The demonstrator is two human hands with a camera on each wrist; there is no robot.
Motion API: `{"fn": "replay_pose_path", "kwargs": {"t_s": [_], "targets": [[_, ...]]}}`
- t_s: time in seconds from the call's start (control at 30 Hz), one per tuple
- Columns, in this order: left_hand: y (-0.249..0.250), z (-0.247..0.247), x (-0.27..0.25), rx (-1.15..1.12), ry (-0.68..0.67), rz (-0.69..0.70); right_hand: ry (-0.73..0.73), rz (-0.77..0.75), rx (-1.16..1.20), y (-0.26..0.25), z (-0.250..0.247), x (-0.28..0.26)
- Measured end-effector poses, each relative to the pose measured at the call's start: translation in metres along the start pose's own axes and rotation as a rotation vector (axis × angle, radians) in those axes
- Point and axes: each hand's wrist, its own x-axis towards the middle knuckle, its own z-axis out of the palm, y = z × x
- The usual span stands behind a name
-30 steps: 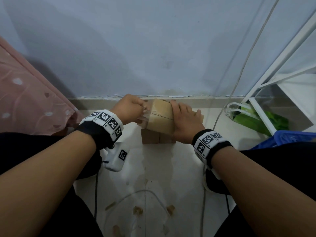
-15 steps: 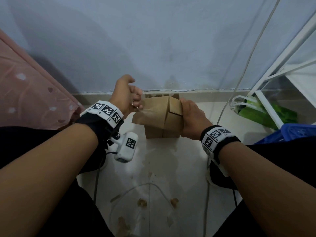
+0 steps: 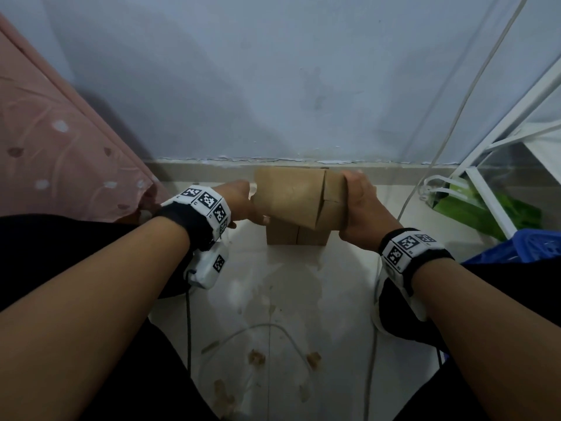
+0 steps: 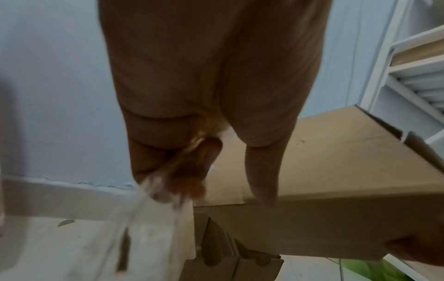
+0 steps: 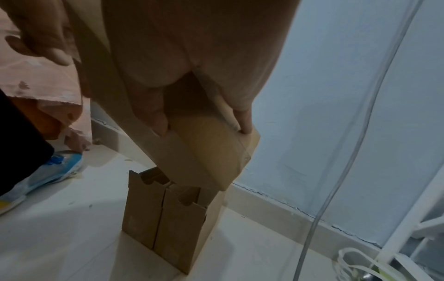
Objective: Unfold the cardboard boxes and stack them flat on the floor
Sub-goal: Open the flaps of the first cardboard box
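Observation:
Both hands hold a brown cardboard box [image 3: 288, 197] level, just above the floor near the wall. My right hand [image 3: 349, 202] grips its right end, with the thumb [image 5: 153, 117] and a finger [image 5: 242, 121] clamped on the closed flaps [image 5: 204, 152]. My left hand [image 3: 253, 208] is at the left end. Its curled fingers pinch a crumpled strip of clear tape [image 4: 158, 190] while one straight digit [image 4: 261, 171] lies on the box face [image 4: 324, 171]. Directly below, more cardboard boxes [image 3: 297, 237] stand on the floor, their tops open [image 5: 168, 218].
A pink cloth [image 3: 60, 147] hangs at the left. At the right are a white rack [image 3: 485, 180], a green bag [image 3: 491, 211] and a blue container [image 3: 534, 247]. Cables [image 3: 455, 117] run down the wall. A thin cable [image 3: 273, 328] and cardboard scraps [image 3: 256, 357] lie on the tiles, and a shoe [image 5: 48, 171] is nearby.
The left hand came down from its raised pull and is back at the box's left end, tape still in its fingers. The box has turned and now lies level between both hands.

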Motion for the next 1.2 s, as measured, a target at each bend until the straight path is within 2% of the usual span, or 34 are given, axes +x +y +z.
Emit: {"fn": "replay_pose_path", "kwargs": {"t_s": [0.07,0.13,0.2,0.3,0.37,0.47,0.57,0.73,0.8,0.83,1.0,1.2], "targets": [[-0.002,-0.001,0.005,0.051,0.045,0.001,-0.018,0.005,0.002,-0.001,-0.002,-0.001],[-0.001,-0.004,0.006,-0.006,0.095,0.005,-0.056,0.004,-0.030,-0.005,-0.001,-0.002],[0.003,-0.007,0.009,-0.175,0.123,-0.016,-0.083,0.005,-0.049,-0.008,0.000,-0.003],[0.012,-0.009,0.010,-0.518,0.066,-0.099,-0.079,0.031,-0.056,-0.009,0.001,-0.002],[0.016,-0.007,0.007,-0.588,0.070,-0.148,-0.068,0.036,-0.052,-0.007,0.002,-0.001],[0.017,-0.006,0.002,-0.593,0.131,-0.090,-0.069,0.036,-0.064,-0.004,0.005,0.000],[0.012,0.003,0.001,-0.527,0.055,-0.047,-0.063,0.074,-0.100,-0.003,0.006,0.001],[0.011,0.049,-0.015,-0.262,-0.357,-0.072,-0.099,0.042,-0.254,0.004,0.008,0.001],[0.012,0.061,-0.023,-0.205,-0.557,-0.089,-0.114,0.051,-0.250,0.005,0.010,0.000],[0.013,0.062,-0.026,-0.161,-0.611,-0.093,-0.112,0.068,-0.226,0.005,0.011,0.000],[0.010,0.061,-0.026,-0.090,-0.639,-0.045,-0.103,0.053,-0.203,0.001,0.010,0.001],[0.008,0.067,-0.022,0.114,-0.556,0.075,-0.126,0.054,-0.210,-0.002,0.010,0.000]]}}
